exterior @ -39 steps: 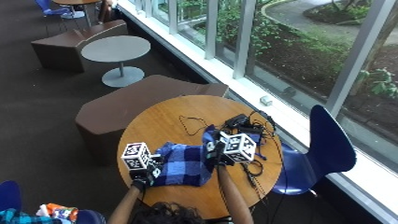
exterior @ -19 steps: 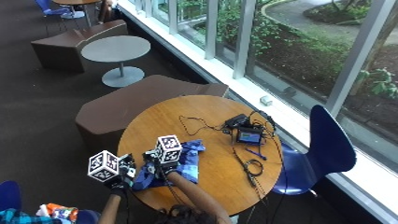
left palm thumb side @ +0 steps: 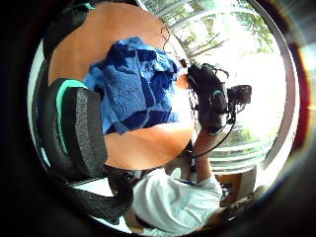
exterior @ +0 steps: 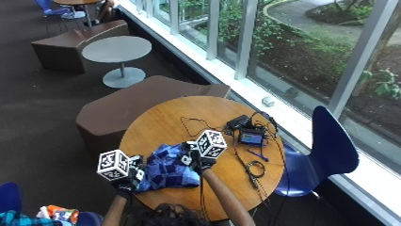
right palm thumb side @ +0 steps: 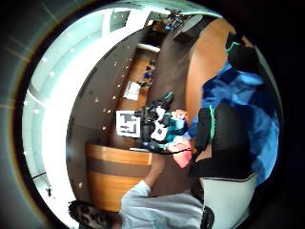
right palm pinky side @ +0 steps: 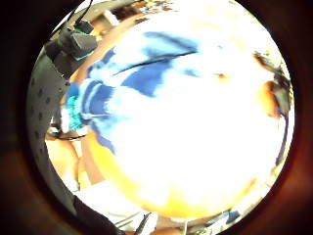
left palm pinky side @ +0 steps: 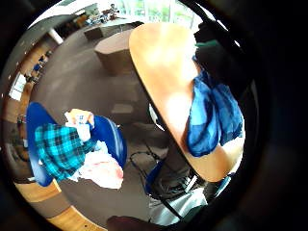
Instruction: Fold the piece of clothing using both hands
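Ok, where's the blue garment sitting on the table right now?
In the outside view the blue checked garment lies bunched on the round wooden table, at the edge nearest the person, between the left hand and right hand.

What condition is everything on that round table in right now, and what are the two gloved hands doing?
Blue checked cloth garment: bunched up near the table's edge, not neatly folded.
Left hand: at the garment's left edge; grip not visible.
Right hand: on the garment's right side; grip not visible.
Round wooden table: bears the garment.
Small black device with a lit screen: on, with cables around it.
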The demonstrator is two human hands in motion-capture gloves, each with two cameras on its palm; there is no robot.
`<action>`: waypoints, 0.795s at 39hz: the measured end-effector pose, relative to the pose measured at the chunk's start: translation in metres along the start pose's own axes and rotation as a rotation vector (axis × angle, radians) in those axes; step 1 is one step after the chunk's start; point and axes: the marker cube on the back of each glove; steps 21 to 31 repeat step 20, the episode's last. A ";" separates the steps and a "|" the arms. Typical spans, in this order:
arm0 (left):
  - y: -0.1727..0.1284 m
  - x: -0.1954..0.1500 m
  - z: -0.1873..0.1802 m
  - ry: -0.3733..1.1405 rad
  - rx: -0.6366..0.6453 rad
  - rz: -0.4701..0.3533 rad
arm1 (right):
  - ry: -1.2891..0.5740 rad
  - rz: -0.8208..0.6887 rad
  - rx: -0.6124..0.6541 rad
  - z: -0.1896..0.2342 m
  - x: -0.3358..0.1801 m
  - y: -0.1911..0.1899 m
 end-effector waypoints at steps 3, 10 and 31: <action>0.003 0.021 -0.004 -0.092 -0.015 0.039 | 0.212 0.077 0.041 -0.035 0.022 0.012; 0.002 0.066 -0.016 -0.351 0.012 0.105 | 0.501 0.213 0.089 -0.083 0.045 0.037; -0.002 0.095 -0.014 -0.428 0.011 0.130 | 0.649 0.267 0.066 -0.094 0.045 0.047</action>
